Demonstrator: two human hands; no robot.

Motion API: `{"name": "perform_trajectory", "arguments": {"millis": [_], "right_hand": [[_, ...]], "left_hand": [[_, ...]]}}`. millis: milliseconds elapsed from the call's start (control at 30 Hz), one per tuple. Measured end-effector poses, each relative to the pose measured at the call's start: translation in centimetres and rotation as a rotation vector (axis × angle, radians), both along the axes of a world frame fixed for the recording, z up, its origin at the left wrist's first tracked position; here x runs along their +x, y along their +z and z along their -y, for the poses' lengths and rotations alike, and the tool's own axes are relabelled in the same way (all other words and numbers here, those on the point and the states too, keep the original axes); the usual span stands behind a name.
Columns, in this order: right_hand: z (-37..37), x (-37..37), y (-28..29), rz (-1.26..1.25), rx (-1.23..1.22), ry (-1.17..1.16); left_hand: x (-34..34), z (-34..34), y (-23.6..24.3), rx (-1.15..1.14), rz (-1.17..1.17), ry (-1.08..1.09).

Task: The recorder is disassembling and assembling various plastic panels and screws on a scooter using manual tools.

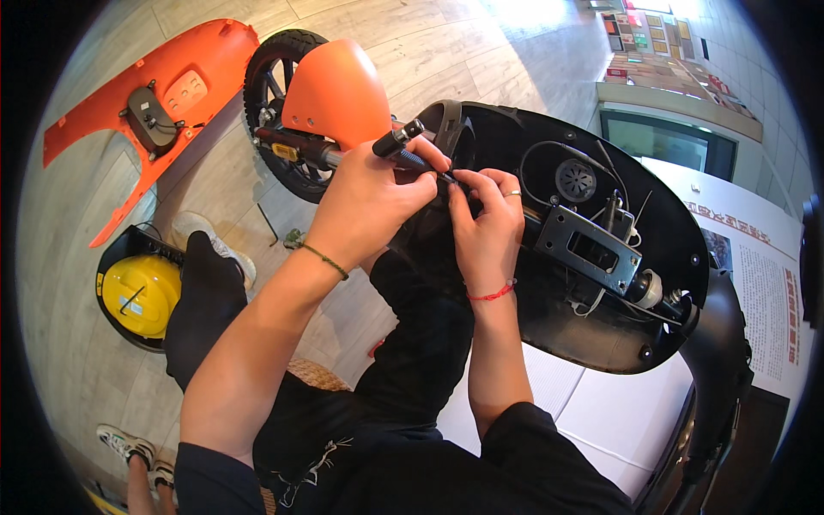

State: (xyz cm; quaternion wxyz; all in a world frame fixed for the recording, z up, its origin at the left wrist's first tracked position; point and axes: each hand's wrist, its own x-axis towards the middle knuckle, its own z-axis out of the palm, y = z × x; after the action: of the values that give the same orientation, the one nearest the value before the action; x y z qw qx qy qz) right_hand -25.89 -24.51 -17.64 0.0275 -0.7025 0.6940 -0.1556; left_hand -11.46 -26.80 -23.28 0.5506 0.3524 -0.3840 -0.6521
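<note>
My left hand (369, 193) is closed around a black screwdriver-like tool (398, 139) with a silver ring near its end. A dark bluish shaft (415, 161) runs from under its fingers toward my right hand. With thumb and fingertips together, my right hand (489, 215) pinches something small and dark at the tip of that shaft; the fingers hide what it is. Both hands work over the near edge of a black scooter front panel (532, 335), seen from its inner side. A black metal bracket (592, 249) is mounted in this panel, right of my right hand.
A wheel (283, 60) with an orange fender (339, 90) lies beyond my left hand. On the floor at left are an orange body panel (202, 51) and a yellow hard hat (142, 296) in a black shell. White boards (549, 403) lie under the scooter. Another person's shoe (124, 442) shows lower left.
</note>
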Motion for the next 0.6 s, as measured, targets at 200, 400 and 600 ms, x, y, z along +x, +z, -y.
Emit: {"name": "perform_trajectory", "arguments": {"millis": [200,400,600], "right_hand": [[0.2,-0.1,0.0,-0.018,-0.017,-0.004],[-0.1,-0.2,-0.5,-0.020,-0.037,0.005],[-0.3,-0.3,-0.3,0.026,-0.025,-0.003]], "left_hand": [[-0.1,0.2,0.2,-0.007,0.005,-0.006],[-0.1,0.3,-0.3,0.003,-0.049,-0.032],[0.2,1.1,-0.3,0.000,-0.084,-0.083]]}}
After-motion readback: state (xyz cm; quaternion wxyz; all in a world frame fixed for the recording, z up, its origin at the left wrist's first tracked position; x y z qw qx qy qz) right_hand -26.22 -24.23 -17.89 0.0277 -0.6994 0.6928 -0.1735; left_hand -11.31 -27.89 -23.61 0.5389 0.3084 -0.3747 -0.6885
